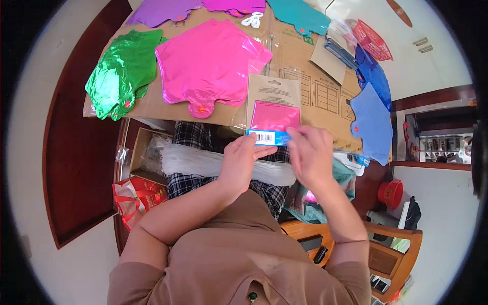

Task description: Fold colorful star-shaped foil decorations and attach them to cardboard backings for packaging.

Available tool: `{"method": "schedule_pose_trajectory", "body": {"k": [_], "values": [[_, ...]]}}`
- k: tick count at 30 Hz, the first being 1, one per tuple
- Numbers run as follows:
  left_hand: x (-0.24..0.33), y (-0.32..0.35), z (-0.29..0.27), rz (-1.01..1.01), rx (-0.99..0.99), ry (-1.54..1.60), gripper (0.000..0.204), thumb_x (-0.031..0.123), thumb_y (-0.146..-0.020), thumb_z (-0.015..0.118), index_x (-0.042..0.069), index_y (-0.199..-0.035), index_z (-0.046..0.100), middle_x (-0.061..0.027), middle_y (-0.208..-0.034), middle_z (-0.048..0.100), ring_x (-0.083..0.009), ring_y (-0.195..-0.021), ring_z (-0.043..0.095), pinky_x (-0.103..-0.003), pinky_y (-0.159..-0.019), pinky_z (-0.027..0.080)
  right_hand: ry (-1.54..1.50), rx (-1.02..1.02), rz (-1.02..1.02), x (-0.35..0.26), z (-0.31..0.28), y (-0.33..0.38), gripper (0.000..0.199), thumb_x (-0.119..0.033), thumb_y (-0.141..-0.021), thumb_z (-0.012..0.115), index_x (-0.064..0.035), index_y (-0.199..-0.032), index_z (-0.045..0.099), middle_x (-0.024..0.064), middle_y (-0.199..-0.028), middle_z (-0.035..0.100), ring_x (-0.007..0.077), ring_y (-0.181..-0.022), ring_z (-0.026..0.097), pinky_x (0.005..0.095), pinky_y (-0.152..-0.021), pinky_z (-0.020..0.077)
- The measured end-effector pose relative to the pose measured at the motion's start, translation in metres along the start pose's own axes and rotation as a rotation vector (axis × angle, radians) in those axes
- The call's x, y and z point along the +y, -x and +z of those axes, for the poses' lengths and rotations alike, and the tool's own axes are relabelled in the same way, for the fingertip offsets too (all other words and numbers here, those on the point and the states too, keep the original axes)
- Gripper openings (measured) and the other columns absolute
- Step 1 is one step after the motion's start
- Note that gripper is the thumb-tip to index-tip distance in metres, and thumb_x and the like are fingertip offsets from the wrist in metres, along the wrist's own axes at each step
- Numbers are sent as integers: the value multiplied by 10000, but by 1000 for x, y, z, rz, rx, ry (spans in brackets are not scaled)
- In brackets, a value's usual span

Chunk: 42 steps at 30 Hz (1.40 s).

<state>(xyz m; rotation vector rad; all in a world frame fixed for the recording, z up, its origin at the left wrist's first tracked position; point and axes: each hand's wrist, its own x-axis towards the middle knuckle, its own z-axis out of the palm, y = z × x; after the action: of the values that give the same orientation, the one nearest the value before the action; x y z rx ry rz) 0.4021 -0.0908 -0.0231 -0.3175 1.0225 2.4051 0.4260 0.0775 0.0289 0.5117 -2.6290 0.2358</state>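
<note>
A flat clear packet point(273, 109) with a folded pink foil balloon inside and a blue strip at its lower edge lies on the brown cardboard sheet point(315, 96) in front of me. My left hand point(243, 161) pinches the packet's lower edge from the left. My right hand point(310, 155) grips the same edge from the right. A large flat pink foil balloon point(211, 63) lies just beyond the packet.
Flat foil balloons ring the cardboard: green point(124, 71) at left, purple point(160, 10) and teal point(300, 15) at the back, two blue ones point(373, 119) at right. A white plastic bag point(203, 162) lies on my lap. A wooden chair point(391, 249) stands at lower right.
</note>
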Motion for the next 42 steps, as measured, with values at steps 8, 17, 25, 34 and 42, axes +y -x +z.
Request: {"method": "schedule_pose_trajectory", "body": {"k": [8,17,25,34,42], "values": [[0,9,-5,15,-49,-291,303,183,-994,416,-75,-1046,568,-149,-993,656,-243,-904,666,-341,-866,516,-1214,175,1218,-28,29,52,351,-155,-869,678,15,-1129,516,83,-846,630,118,-648,610,235,-549,495],[-12,6,-17,44,-47,-283,312,202,-1002,420,-54,-1035,596,-125,-947,672,-201,-868,669,-317,-836,522,-1611,229,1372,-32,47,49,171,-168,-870,678,-14,-916,620,89,-760,673,125,-571,624,239,-521,515],[-6,4,-11,30,-7,-225,320,247,-996,460,-41,-1019,598,-144,-922,674,-212,-830,676,-327,-800,540,-1625,265,1393,-32,51,41,178,-192,-855,701,-36,-831,618,89,-700,663,117,-520,584,232,-481,469],[-2,-1,-17,6,56,-310,277,261,-973,518,6,-987,623,-106,-915,681,-178,-796,666,-312,-765,527,-1626,312,1329,-34,56,44,163,-191,-882,671,-36,-892,622,69,-769,668,117,-616,618,245,-610,510],[1,-1,-10,-37,89,-196,233,217,-952,563,-5,-1016,592,-114,-921,666,-182,-804,665,-306,-753,545,-1661,279,1328,-30,47,49,156,-174,-908,630,-22,-939,614,97,-831,685,141,-653,651,278,-644,541]]}}
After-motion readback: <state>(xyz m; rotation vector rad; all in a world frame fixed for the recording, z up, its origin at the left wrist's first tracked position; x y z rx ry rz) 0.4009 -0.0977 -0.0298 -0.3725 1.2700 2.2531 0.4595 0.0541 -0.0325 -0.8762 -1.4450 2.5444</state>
